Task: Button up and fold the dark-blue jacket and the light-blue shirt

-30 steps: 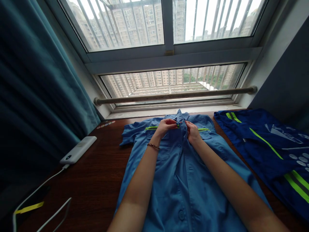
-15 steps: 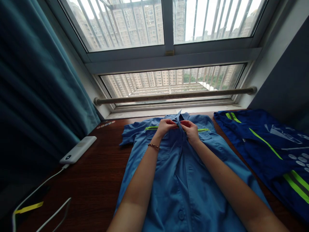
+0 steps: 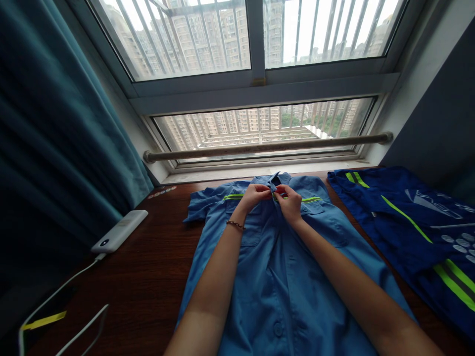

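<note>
A light blue short-sleeved work shirt (image 3: 260, 277) with a yellow-green stripe across the chest lies front up, its collar toward the window. Just below the collar, my left hand (image 3: 255, 197) pinches one edge of the front opening. My right hand (image 3: 290, 201) pinches the other edge right beside it, fingertips almost meeting the left ones. Whether a button sits between the fingers is hidden. Lower on the front, a button (image 3: 278, 329) shows on the placket. A beaded bracelet (image 3: 235, 225) circles my left wrist.
The shirt lies on a dark wooden table (image 3: 148, 287). A darker blue garment (image 3: 401, 217) with bright stripes lies to the right. At left are a white power bank (image 3: 120, 231) with a cable (image 3: 63, 284) and a curtain (image 3: 74, 123). A metal rail (image 3: 267, 147) crosses the window behind.
My right hand has shifted slightly left and turned inward, closer to my left fingertips at the shirt's opening. My left hand has stayed nearly in place.
</note>
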`<state>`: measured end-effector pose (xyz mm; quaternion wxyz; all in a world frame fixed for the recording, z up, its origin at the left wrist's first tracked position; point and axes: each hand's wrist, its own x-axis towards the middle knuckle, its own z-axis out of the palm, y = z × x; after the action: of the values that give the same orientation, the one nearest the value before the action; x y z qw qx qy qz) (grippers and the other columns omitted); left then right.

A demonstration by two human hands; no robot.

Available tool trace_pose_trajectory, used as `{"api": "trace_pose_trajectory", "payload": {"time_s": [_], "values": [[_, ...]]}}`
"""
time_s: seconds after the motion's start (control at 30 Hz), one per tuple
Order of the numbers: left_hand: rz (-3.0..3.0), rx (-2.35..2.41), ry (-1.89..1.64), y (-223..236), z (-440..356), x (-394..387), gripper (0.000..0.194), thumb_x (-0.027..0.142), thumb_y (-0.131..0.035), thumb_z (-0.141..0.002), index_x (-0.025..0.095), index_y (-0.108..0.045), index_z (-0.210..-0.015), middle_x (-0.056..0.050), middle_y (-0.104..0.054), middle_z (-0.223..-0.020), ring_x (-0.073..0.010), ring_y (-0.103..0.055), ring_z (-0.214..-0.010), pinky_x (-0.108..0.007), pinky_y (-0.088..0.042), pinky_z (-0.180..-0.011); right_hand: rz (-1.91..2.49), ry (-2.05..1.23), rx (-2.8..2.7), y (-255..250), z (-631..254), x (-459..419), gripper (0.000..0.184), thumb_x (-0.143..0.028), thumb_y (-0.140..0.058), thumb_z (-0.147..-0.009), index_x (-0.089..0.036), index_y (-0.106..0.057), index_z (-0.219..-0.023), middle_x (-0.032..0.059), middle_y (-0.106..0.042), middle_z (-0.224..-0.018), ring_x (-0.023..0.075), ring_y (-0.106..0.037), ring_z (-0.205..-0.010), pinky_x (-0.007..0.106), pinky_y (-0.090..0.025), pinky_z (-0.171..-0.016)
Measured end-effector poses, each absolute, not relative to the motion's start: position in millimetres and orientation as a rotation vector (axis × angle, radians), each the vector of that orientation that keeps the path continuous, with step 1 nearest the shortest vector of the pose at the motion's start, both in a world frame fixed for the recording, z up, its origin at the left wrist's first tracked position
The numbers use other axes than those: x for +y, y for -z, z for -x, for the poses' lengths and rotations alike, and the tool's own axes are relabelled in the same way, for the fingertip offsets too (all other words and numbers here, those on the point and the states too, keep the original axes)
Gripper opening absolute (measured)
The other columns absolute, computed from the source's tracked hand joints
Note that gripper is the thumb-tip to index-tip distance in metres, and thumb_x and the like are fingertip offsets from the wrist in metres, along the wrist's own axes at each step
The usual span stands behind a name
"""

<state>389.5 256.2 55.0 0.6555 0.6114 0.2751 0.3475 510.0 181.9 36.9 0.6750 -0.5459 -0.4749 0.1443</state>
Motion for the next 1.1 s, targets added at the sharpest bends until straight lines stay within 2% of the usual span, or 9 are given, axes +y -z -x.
{"api": "trace_pose_trajectory", "payload": {"time_s": [0.1, 0.23, 0.43, 0.57, 0.83, 1.0, 1.1], "values": [[-1.396, 0.624, -0.798, -57, -395, 252, 0.028, 0.037, -0.072, -0.059, 0.012, -0.062, -0.064, 0.0, -0.059, -0.06, -0.0112, -0.056, -0.058, -0.024, -0.045, -0.058, 1.274, -0.249, -1.155, -34, -508, 184, 0.017, -0.019, -0.06, -0.068, -0.023, -0.064, -0.084, 0.0012, -0.062, -0.076, 0.0167, -0.054, -0.071, 0.029, -0.041, -0.074], [-1.454, 0.664, -0.901, -59, -401, 248, 0.034, 0.036, -0.074, -0.056, 0.012, -0.05, -0.049, 0.005, -0.045, -0.047, -0.0053, -0.044, -0.046, -0.018, -0.036, -0.046, 1.305, -0.159, -1.183, -31, -504, 185, 0.02, -0.015, -0.057, -0.068, -0.022, -0.063, -0.086, 0.0027, -0.059, -0.079, 0.0175, -0.052, -0.073, 0.031, -0.041, -0.076], [-1.2, 0.794, -0.95, -63, -405, 246, 0.031, 0.026, -0.078, -0.048, 0.013, -0.05, -0.053, 0.004, -0.049, -0.051, -0.0076, -0.049, -0.049, -0.022, -0.042, -0.05, 1.275, -0.231, -1.043, -31, -507, 187, 0.011, -0.024, -0.063, -0.068, -0.022, -0.065, -0.078, 0.0024, -0.058, -0.08, 0.0157, -0.053, -0.071, 0.028, -0.045, -0.068], [-0.96, 0.908, -0.951, -62, -407, 247, 0.033, 0.016, -0.08, -0.044, 0.014, -0.05, -0.058, 0.002, -0.054, -0.054, -0.0098, -0.053, -0.051, -0.026, -0.045, -0.054, 1.189, -0.361, -0.981, -28, -508, 190, 0.014, -0.028, -0.063, -0.068, -0.021, -0.068, -0.079, 0.0018, -0.062, -0.08, 0.0146, -0.057, -0.072, 0.027, -0.047, -0.07], [-0.843, 0.844, -0.901, -57, -408, 250, 0.031, 0.014, -0.077, -0.052, 0.015, -0.048, -0.06, 0.003, -0.052, -0.052, -0.0068, -0.05, -0.046, -0.024, -0.044, -0.052, 0.927, -0.788, -0.694, -23, -509, 198, 0.025, -0.03, -0.071, -0.059, -0.017, -0.07, -0.08, 0.0023, -0.069, -0.076, 0.0135, -0.061, -0.071, 0.026, -0.047, -0.071], [-0.807, 0.817, -0.852, -58, -407, 251, 0.029, 0.002, -0.072, -0.053, 0.014, -0.05, -0.069, -0.001, -0.057, -0.06, -0.0117, -0.058, -0.056, -0.027, -0.048, -0.059, 0.895, -0.862, -0.599, -20, -512, 201, 0.026, -0.028, -0.073, -0.055, -0.017, -0.07, -0.078, 0.0024, -0.069, -0.078, 0.0133, -0.062, -0.071, 0.025, -0.049, -0.069], [-0.81, 0.807, -0.852, -57, -408, 253, 0.026, 0.0, -0.069, -0.055, 0.014, -0.05, -0.068, -0.001, -0.056, -0.058, -0.0115, -0.058, -0.055, -0.026, -0.048, -0.058, 0.883, -0.885, -0.583, -19, -512, 202, 0.027, -0.028, -0.073, -0.055, -0.017, -0.07, -0.079, 0.0021, -0.069, -0.076, 0.0136, -0.062, -0.07, 0.025, -0.05, -0.068]]}}
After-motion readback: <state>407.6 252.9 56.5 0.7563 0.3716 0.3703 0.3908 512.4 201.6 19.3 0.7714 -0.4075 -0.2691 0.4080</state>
